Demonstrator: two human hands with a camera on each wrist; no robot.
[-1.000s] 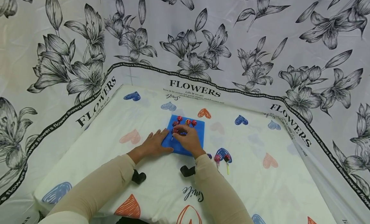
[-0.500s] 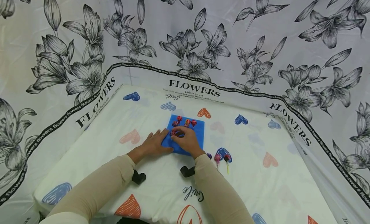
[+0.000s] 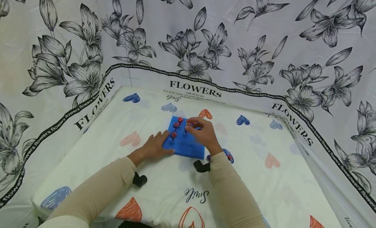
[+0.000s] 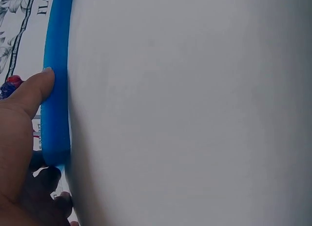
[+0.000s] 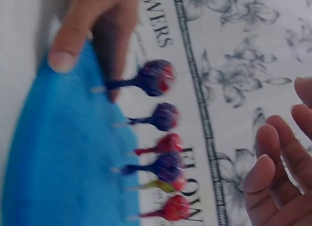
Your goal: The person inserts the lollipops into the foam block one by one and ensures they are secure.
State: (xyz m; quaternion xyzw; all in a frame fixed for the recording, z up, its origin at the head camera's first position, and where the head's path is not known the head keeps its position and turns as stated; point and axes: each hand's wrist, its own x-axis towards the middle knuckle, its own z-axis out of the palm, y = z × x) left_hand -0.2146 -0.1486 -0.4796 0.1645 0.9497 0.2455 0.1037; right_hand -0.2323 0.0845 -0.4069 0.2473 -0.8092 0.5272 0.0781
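My left hand (image 3: 154, 145) rests on the left edge of a blue foam block (image 3: 188, 149). Its thumb lies on the block's near side, and its fingers run along the left side. Several wrapped lollipops stand upright in the foam on their sticks. The nearest lollipop (image 5: 153, 77) is dark blue and red, close to the left hand. My right hand (image 3: 204, 133) is above the block's far right part, partly hiding lollipops there. In the right wrist view, the fingers of my right hand (image 5: 278, 182) are loosely bent, apart from the lollipops, with nothing between them.
A loose lollipop (image 3: 209, 158) and another lollipop (image 3: 229, 157) lie right of the block, partly behind the right sleeve (image 3: 232, 185). The table (image 3: 164, 195) has a white heart-print cloth. A flower-print curtain (image 3: 205, 41) hangs behind and at the sides.
My right hand has let go of the near-left lollipop, which now stands in the foam, and has moved up and to the right. My left hand stays on the block.
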